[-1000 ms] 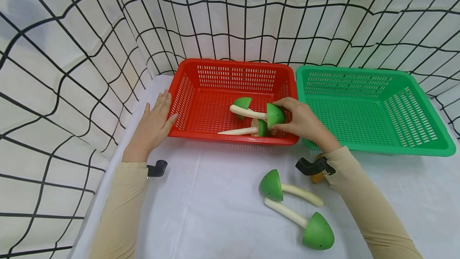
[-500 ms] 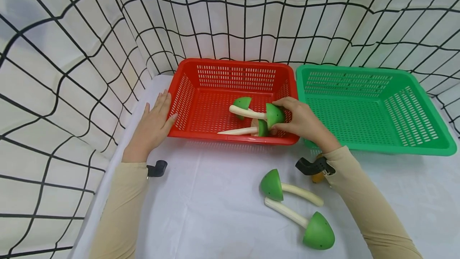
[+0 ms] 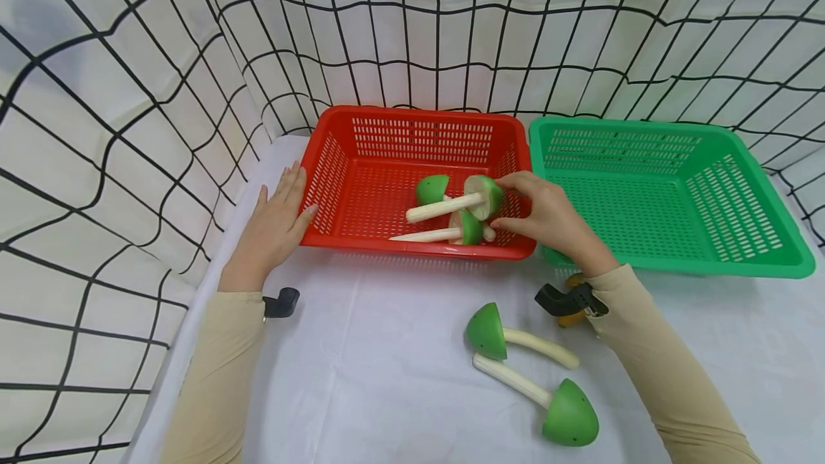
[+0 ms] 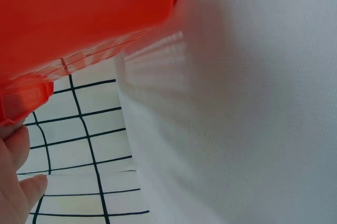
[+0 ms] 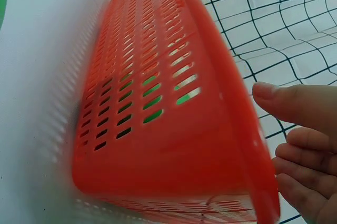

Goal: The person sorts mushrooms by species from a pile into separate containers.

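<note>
My left hand (image 3: 273, 224) rests with straight fingers along the left side of the red basket (image 3: 412, 243). Inside the basket lie toy mushrooms with green caps and cream stems. The uppermost mushroom (image 3: 493, 197) lies across the others, its stem pointing left. Below it is a mushroom (image 3: 473, 228) along the front wall; another mushroom (image 3: 432, 190) lies behind, its stem partly hidden. Over the basket's right end, my right hand (image 3: 544, 213) has thumb and fingers spread beside the uppermost cap, holding nothing. The right wrist view shows the hand (image 5: 310, 145) above the basket rim.
A green basket (image 3: 677, 267) stands to the right of the red one. On the white tablecloth (image 3: 387, 364) lie two more mushrooms, one mushroom (image 3: 486, 331) touching the stem of the nearer mushroom (image 3: 572, 414). An orange-brown object (image 3: 570, 319) is partly hidden under my right wrist. Black wire grid (image 3: 438, 41) borders the back and left.
My right hand has let go of the uppermost mushroom's cap and drawn slightly right. The mushroom has rolled, its cap underside now showing and its stem end lower. My left hand stays put.
</note>
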A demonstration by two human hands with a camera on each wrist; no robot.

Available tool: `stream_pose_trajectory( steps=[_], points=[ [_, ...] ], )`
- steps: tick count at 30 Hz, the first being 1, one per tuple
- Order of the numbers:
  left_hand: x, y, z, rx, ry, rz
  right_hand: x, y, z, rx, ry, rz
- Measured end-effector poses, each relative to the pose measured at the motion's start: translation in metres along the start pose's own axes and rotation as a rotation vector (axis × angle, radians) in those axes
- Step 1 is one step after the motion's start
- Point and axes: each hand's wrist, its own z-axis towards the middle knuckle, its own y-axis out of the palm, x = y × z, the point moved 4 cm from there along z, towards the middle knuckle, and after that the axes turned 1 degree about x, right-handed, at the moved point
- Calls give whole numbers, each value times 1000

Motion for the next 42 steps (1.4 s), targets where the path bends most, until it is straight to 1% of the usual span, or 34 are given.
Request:
stream_pose_trajectory(
  steps=[9,14,19,21,28,33,35,38,42],
  points=[
    [0,1,0,2,4,11,-4,-6,-8,3,8,-23],
    [0,1,1,3,0,11,-11,-12,-23,32,-32,-30],
    [0,1,3,2,-3,7,-17,-18,-44,90,-118,-40],
    [0,1,3,2,-2,5,-18,-20,-53,102,-140,-38],
    [1,1,1,5,5,4,-21,-21,-88,109,-140,-44],
    [1,-1,0,8,5,3,-21,-21,-113,162,-131,-59],
    [2,-1,-1,8,2,3,-20,-19,-124,193,-138,-49],
    [2,-1,-1,6,2,1,-17,-17,-140,233,-173,-13],
    [2,0,0,3,1,-4,-12,-14,-160,241,-191,32]
  ],
)
